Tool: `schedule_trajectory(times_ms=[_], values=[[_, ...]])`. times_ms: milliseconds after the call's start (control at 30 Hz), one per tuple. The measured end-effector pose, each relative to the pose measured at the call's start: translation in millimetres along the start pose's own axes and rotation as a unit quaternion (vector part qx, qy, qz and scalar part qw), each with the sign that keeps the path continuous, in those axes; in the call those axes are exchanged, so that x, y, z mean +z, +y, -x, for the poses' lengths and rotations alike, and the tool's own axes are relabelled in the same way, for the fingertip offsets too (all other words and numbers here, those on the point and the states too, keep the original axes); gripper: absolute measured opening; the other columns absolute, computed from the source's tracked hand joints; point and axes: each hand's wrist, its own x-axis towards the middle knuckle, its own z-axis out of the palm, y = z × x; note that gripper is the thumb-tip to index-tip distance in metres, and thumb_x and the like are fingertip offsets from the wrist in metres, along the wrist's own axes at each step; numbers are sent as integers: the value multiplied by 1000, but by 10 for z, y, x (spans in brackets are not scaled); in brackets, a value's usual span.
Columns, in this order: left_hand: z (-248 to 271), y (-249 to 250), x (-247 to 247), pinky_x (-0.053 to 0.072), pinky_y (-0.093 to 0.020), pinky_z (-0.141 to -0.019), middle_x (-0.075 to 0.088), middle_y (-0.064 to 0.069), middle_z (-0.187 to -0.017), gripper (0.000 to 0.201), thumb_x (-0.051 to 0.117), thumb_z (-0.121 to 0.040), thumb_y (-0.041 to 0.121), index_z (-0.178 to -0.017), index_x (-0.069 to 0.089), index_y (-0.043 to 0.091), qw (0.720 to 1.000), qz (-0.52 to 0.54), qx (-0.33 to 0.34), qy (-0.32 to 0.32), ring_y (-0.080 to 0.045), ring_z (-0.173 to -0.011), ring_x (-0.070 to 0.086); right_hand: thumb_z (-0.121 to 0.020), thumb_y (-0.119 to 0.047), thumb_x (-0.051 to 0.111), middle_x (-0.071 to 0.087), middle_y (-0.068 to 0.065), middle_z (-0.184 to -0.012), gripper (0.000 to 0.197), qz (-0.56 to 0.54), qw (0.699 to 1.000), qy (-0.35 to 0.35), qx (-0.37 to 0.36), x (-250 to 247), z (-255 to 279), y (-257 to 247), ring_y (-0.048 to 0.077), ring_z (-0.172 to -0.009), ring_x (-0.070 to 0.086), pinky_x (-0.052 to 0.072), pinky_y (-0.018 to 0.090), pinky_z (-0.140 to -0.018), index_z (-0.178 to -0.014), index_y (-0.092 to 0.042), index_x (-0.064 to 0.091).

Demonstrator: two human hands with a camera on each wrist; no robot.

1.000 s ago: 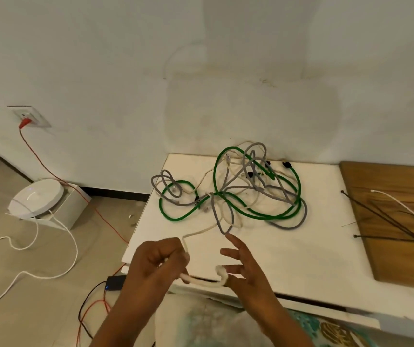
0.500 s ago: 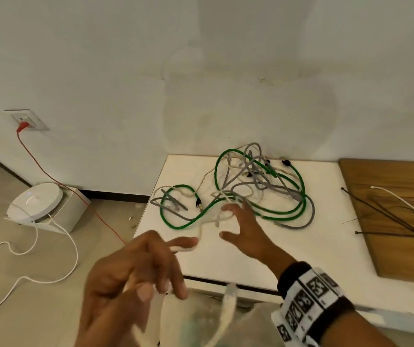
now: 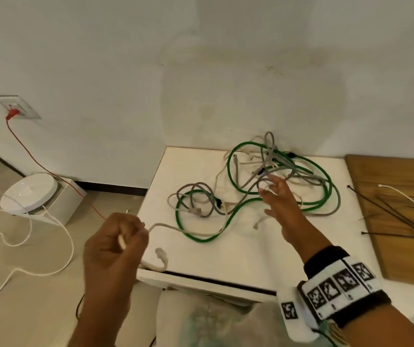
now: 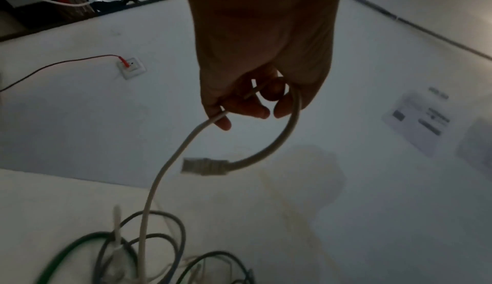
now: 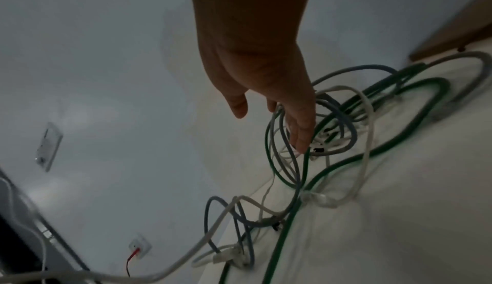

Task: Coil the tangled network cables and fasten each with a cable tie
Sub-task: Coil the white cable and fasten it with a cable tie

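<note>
A tangle of green, grey and white cables lies on the white table. My left hand hovers off the table's front left corner and grips the white cable near its end. The short tail with its plug curls below the fist; the left wrist view shows that plug dangling from my left hand. My right hand reaches into the far part of the tangle, fingers straight. In the right wrist view its fingertips touch grey and green loops.
Black cable ties and a white one lie on a wooden board at the right. The wall stands right behind the tangle. On the floor at left are a round white device, a red wire to a wall socket and a white cord.
My right hand let go of the white cable at the table's front edge and reached forward into the tangle. My left hand pulled the white cable leftwards, and the left loops shifted.
</note>
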Motion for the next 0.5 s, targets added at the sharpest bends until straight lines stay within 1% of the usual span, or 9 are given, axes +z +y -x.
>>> schedule_trajectory(times_ms=[100,133,200,233,300,333,367,433,500], values=[[2,-17,251,42,-18,-59,54,-6,-68,19,58,-66,19,-56,42,18,998,-51,9,-38,-10,-59,49,-91,-14,56,55,10,-122,35,10,998,2,55,-2,111,96,24,-101,56,49,43,-87,-123,-26,47],[-14,-37,286,41,-16,-60,53,-6,-68,18,56,-65,23,-56,41,20,997,-53,26,-44,-12,-60,50,-91,-15,56,58,11,-116,33,17,997,-7,69,16,153,132,24,-90,57,51,40,-78,-121,-23,47],[-47,-3,359,42,-15,-63,52,-3,-67,18,53,-65,27,-55,39,23,995,-56,54,-60,-18,-67,52,-91,-17,57,64,14,-101,30,4,995,-39,86,97,259,161,23,-76,58,45,29,-63,-120,-18,46],[-44,61,395,44,-17,-66,51,1,-65,18,53,-66,26,-55,38,24,993,-49,68,-77,-19,-67,52,-92,-21,57,65,14,-96,32,-1,994,-60,90,160,307,173,23,-75,59,44,28,-62,-121,-18,44],[-4,147,451,47,-21,-71,51,5,-64,23,54,-69,21,-54,36,24,987,-23,105,-117,-18,-65,52,-92,-29,57,67,13,-99,40,3,991,-97,95,301,349,198,23,-81,63,50,32,-71,-127,-22,39],[24,185,462,48,-21,-72,51,5,-64,24,54,-70,19,-54,36,21,983,-13,121,-137,-18,-65,53,-93,-31,56,66,11,-102,43,-9,990,-100,96,367,347,207,23,-84,65,52,35,-76,-129,-24,35],[48,213,473,48,-23,-72,51,6,-64,25,55,-71,17,-54,36,18,978,-8,137,-155,-18,-65,53,-94,-28,55,66,9,-102,42,-40,991,-86,100,420,334,201,22,-83,66,54,35,-74,-130,-24,33],[67,192,468,47,-23,-69,48,9,-63,25,56,-72,19,-55,37,18,976,-14,143,-163,-17,-63,50,-98,-21,48,67,6,-93,27,-117,987,-37,100,476,318,140,18,-70,64,54,25,-60,-122,-20,36],[31,98,486,42,-17,-60,48,9,-60,21,57,-72,28,-59,41,22,984,-43,99,-144,-12,-59,47,-101,-21,40,69,3,-79,16,-115,991,-38,58,484,335,77,12,-61,57,46,18,-50,-112,-13,48]])
